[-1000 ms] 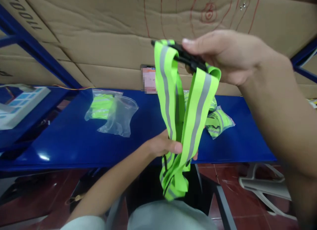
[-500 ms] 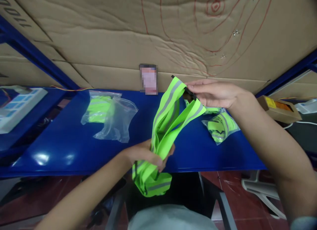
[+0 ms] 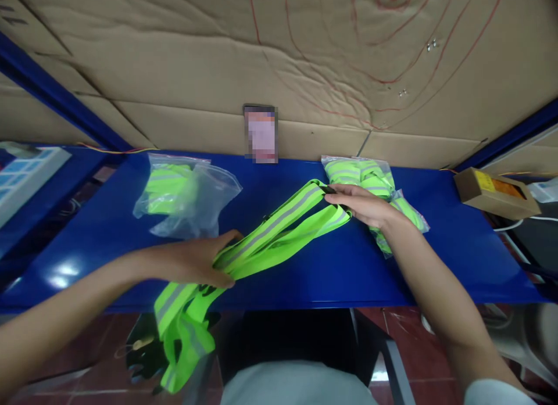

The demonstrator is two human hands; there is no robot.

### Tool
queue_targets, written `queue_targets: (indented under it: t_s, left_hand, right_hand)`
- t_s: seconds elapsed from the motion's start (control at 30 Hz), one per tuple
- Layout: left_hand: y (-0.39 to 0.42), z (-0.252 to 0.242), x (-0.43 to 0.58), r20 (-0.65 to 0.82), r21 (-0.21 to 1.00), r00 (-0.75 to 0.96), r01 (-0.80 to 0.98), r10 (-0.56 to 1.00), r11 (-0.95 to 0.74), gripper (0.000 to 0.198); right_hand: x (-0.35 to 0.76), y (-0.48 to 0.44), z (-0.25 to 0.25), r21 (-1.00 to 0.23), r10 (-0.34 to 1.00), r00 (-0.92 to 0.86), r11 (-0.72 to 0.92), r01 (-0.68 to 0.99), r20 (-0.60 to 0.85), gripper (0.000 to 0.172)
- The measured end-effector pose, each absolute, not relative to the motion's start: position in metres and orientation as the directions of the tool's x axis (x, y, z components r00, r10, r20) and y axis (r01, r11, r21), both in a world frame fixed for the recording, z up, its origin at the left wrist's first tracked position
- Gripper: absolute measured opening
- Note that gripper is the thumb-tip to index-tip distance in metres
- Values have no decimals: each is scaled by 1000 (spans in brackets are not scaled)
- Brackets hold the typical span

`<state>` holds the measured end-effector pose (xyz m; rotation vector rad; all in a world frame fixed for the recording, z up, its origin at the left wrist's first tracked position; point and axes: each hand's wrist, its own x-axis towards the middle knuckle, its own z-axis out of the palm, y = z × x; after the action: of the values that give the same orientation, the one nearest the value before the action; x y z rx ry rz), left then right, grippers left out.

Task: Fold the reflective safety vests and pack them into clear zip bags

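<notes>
While your L hand [image 3: 192, 260] curls loosely round 1 green strap bundle [image 3: 279, 222], w/ the bands passing betw. thumb & fingers, your R hand [image 3: 360, 201] pinches the far end at a black fitting [image 3: 328, 189], fingers nearly closed on it. Bundle slants over the table [image 3: 340, 277]; its lower loops hang past the near edge, on your L. Grey stripe shows along the bands.

L side of table: 2 clear bags, i.e. 1 filled bag [image 3: 172, 187] w/ folded green straps & 1 see-through bag [image 3: 218, 199] overlapping it. R side: at least 2 bagged green lots, 1 rear pack [image 3: 344, 172] near the panel & 1 front pack [image 3: 407, 210] partly behind your R hand/wrist; can't tell exact no. of bags. Far R: 1 cardboard box [image 3: 492, 193] w/ 1 yellow label [image 3: 485, 181], print too small to read.

Writing: cardboard panel [image 3: 174, 56] at back has several red curved lines [image 3: 386, 81] plus, top L, dark lettering [image 3: 16, 14], cut off & illegible. 1 pixelated card [image 3: 263, 135] stands at panel's foot, approx. centre; text unreadable.
</notes>
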<state>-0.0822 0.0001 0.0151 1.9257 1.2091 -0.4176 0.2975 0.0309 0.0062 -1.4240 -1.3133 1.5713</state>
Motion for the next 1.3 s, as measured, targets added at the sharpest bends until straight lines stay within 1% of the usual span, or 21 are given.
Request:
queue_targets:
  t_s: [0.07,0.1,0.13,0.17,0.2,0.23,0.27,0.33,0.4,0.47,0.53,0.6,0.67,0.73,0.8,0.83,0.9,1.0,1.13,1.23,1.3]
  left_hand:
    - [-18,11,-86,-504,219,373,928,779,-303,86]
    - [-31,8,-85,-383,151,377,926,843,-346,83]
    - [-44,5,-81,-229,113,398,917,888,-382,79]
    - [-58,4,-73,-94,98,426,904,900,-417,75]
    - [-71,3,-60,26,105,445,889,895,-446,70]
    - [-82,4,-44,105,131,461,872,881,-471,67]
    - [-90,6,-24,163,186,491,837,856,-515,67]
    - [-96,6,19,200,289,583,733,787,-616,74]
    - [-88,1,55,237,308,586,711,775,-632,83]
    - [-73,-13,74,214,280,510,785,833,-553,88]
    - [-61,-31,76,117,247,505,819,855,-518,82]
    - [-56,-45,67,52,208,559,804,828,-556,73]
    - [-59,-54,57,42,172,607,778,793,-605,69]
    - [-63,-55,51,50,150,607,781,793,-606,71]
    - [-66,-54,50,56,143,578,803,814,-579,72]
    - [-66,-53,51,55,142,563,813,825,-565,72]
    - [-65,-51,51,47,140,543,827,838,-544,76]
    - [-63,-52,47,29,147,546,826,837,-544,83]
    - [-62,-47,36,-19,210,564,809,825,-548,79]
    - [-61,-31,39,-96,322,538,813,838,-485,85]
    - [-55,-19,45,-63,428,507,792,860,-436,94]
  right_hand:
    - [299,29,-3,-937,926,-176,-304,172,-333,31]
    - [300,29,-6,-936,926,-168,-311,166,-337,30]
    - [302,29,-8,-936,924,-169,-319,150,-342,30]
    - [302,30,-10,-936,923,-169,-327,127,-345,30]
    - [303,30,-11,-937,923,-167,-335,101,-347,29]
    - [303,31,-12,-937,923,-163,-341,77,-349,29]
    - [303,31,-12,-936,922,-161,-347,58,-351,28]
    - [302,31,-10,-933,917,-173,-357,38,-358,27]
    - [303,30,-9,-934,915,-193,-356,32,-355,28]
    - [306,29,-7,-937,914,-210,-346,38,-346,29]
    - [310,29,-6,-941,912,-236,-332,59,-336,31]
    - [313,30,-7,-946,909,-265,-305,107,-323,34]
    - [314,34,-10,-948,919,-260,-251,195,-296,37]
    - [312,41,-13,-923,950,-189,-172,344,-248,36]
    - [309,48,-16,-865,979,-91,-117,488,-183,35]
    - [308,52,-17,-836,987,-48,-104,539,-154,36]
    - [306,57,-18,-806,992,2,-101,583,-123,38]
    - [306,59,-19,-809,992,2,-102,579,-123,36]
    - [305,52,-18,-854,984,-75,-102,511,-162,27]
    - [302,45,-8,-896,968,-132,-140,422,-214,21]
    - [299,42,4,-931,942,-154,-252,263,-299,20]
